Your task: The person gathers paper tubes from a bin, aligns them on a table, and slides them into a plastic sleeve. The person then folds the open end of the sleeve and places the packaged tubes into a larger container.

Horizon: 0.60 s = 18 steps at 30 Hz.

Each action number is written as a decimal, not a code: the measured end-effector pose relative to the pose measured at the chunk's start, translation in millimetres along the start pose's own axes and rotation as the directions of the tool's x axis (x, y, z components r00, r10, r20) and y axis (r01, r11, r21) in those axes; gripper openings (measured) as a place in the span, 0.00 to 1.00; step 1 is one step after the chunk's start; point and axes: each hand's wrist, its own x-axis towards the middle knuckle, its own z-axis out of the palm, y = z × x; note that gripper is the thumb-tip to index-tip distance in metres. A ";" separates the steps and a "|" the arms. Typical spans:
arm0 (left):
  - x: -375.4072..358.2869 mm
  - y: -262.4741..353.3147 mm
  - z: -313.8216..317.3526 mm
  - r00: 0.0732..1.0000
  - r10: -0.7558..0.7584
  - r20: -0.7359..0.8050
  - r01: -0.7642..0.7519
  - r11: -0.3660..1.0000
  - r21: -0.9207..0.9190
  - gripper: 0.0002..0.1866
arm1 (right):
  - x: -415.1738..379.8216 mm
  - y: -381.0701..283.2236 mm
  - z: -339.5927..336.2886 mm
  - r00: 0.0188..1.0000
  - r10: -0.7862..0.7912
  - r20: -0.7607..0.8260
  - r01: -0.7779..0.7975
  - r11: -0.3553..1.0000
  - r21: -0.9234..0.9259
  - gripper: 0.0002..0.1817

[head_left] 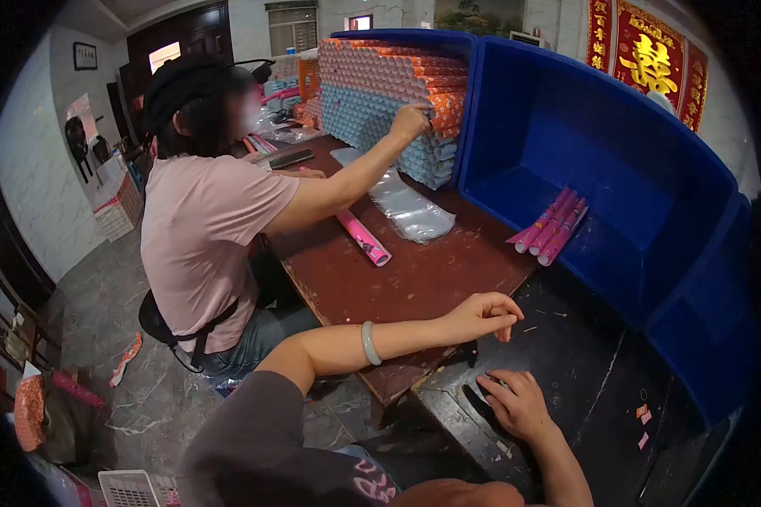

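My left hand [482, 319], with a pale bangle [370, 343] on its wrist, hangs over the corner of the red-brown table [431, 291]. Its fingers are loosely bent and apart, and I see nothing in them. My right hand [517, 404] rests fingers down on the black tabletop [566, 363], near its edge. Close to those fingertips lies a dark, long object [479, 407] whose kind I cannot make out. Beyond my hands, several pink patterned tubes [552, 226] lie bundled at the near side of a blue bin [592, 144].
A co-worker in a pink shirt [207, 228] sits at left, one hand [410, 123] at a tall stack of tubes [372, 110]. On the red-brown table lie a pink tube [364, 238] and clear plastic bags [410, 207]. Pink scraps [643, 440] dot the black tabletop.
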 end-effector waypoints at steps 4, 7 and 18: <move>-1.2 2.6 0.4 1.000 -0.001 -0.002 0.001 1.000 0.006 0.11 | 0.1 -0.8 -0.4 1.000 0.001 -0.001 -0.001 1.000 0.004 0.20; -0.7 1.9 0.1 1.000 0.001 -0.002 -0.001 1.000 -0.001 0.11 | 0.3 -1.4 -1.0 1.000 0.001 -0.007 -0.001 1.000 0.013 0.20; -0.4 -0.4 0.5 1.000 0.010 0.016 -0.009 1.000 -0.029 0.11 | 0.3 -1.6 1.1 1.000 0.008 -0.017 -0.008 1.000 0.020 0.21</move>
